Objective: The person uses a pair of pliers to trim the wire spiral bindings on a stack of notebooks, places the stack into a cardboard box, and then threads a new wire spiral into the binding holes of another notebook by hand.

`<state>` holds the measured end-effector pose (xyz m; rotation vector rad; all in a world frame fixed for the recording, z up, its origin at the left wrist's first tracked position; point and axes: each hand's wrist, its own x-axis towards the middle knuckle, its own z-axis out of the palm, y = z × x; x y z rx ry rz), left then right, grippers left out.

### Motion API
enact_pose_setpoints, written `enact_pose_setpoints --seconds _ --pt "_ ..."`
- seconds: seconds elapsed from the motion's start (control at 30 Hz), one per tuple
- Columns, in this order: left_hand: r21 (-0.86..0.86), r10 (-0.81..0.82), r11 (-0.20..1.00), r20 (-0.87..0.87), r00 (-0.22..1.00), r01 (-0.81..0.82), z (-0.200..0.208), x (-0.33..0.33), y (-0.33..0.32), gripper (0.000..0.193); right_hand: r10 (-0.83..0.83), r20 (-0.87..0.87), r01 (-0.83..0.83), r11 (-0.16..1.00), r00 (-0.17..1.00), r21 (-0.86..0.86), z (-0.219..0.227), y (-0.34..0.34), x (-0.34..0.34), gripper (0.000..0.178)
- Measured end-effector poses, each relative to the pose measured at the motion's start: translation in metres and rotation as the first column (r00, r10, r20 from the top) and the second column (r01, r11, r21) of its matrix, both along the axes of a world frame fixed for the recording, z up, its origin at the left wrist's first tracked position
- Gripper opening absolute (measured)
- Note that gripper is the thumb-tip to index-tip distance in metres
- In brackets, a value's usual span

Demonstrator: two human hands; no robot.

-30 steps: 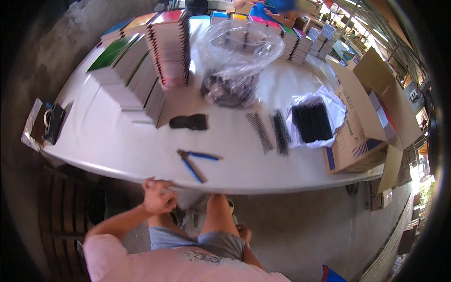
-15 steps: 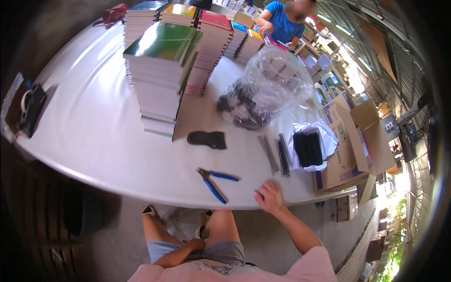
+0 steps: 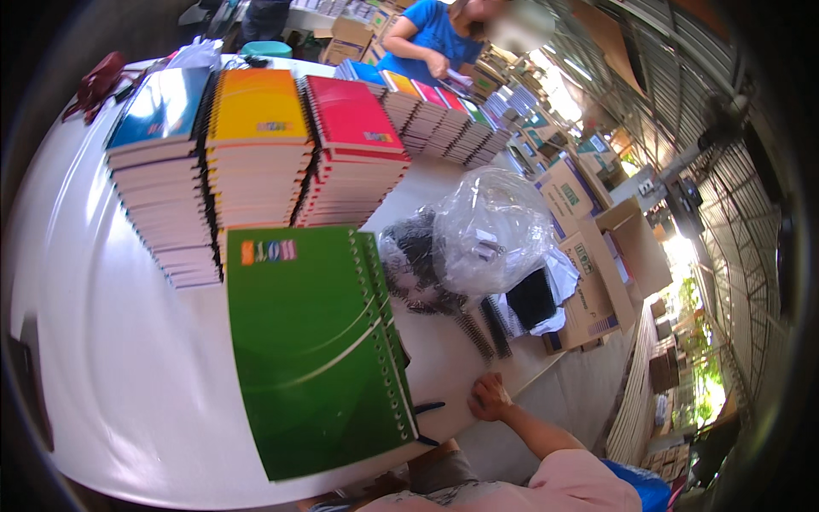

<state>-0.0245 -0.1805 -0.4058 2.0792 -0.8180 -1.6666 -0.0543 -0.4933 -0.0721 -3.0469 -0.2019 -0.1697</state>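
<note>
Fingers of the right hand (image 3: 490,398) curl loosely on the near edge of the white table (image 3: 111,375), gripping nothing; the left hand is out of view. Just left of that hand, blue plier handles (image 3: 426,410) poke out from under the green notebook (image 3: 316,350), which tops the nearest stack and fills the middle of the view. Behind it stand three more stacks of spiral notebooks, topped blue (image 3: 162,107), yellow (image 3: 256,104) and red (image 3: 351,113), with a further row of stacks (image 3: 444,119) running toward a person in a blue shirt (image 3: 422,38) at the far side. Right of the green notebook a clear plastic bag (image 3: 490,230) bulges over a heap of black coils (image 3: 414,256), and loose coils (image 3: 482,328) lie beyond the hand. Cardboard boxes (image 3: 597,256) sit at the table's right end, one holding black sheets (image 3: 531,297).
</note>
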Motion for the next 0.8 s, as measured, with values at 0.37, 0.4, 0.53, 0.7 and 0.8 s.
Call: enact_pose_setpoints --seconds 0.37,0.4,0.53,0.7,0.8 --pt "0.069 0.065 0.995 0.087 0.994 -0.071 0.013 0.039 0.004 0.049 -0.019 0.077 0.011 0.995 0.997 0.100 0.010 -0.008 -0.006 0.024" --pt "0.084 0.070 0.993 0.103 0.992 -0.079 0.014 0.040 0.005 0.050 -0.017 0.087 0.006 0.992 0.996 0.124 0.010 -0.009 -0.006 0.024" --pt "0.151 0.094 0.981 0.167 0.982 -0.120 0.026 0.044 0.011 0.052 -0.056 0.121 0.036 0.986 0.991 0.164 0.008 -0.004 -0.001 0.023" --pt "0.198 0.114 0.969 0.172 0.979 -0.147 0.086 0.017 0.000 0.054 0.040 0.167 -0.083 0.964 0.985 0.253 -0.001 0.002 0.001 0.014" --pt "0.126 0.046 0.990 0.116 0.992 -0.061 0.141 -0.010 -0.045 0.055 0.144 0.259 -0.230 0.910 0.955 0.345 -0.001 -0.009 -0.011 0.011"
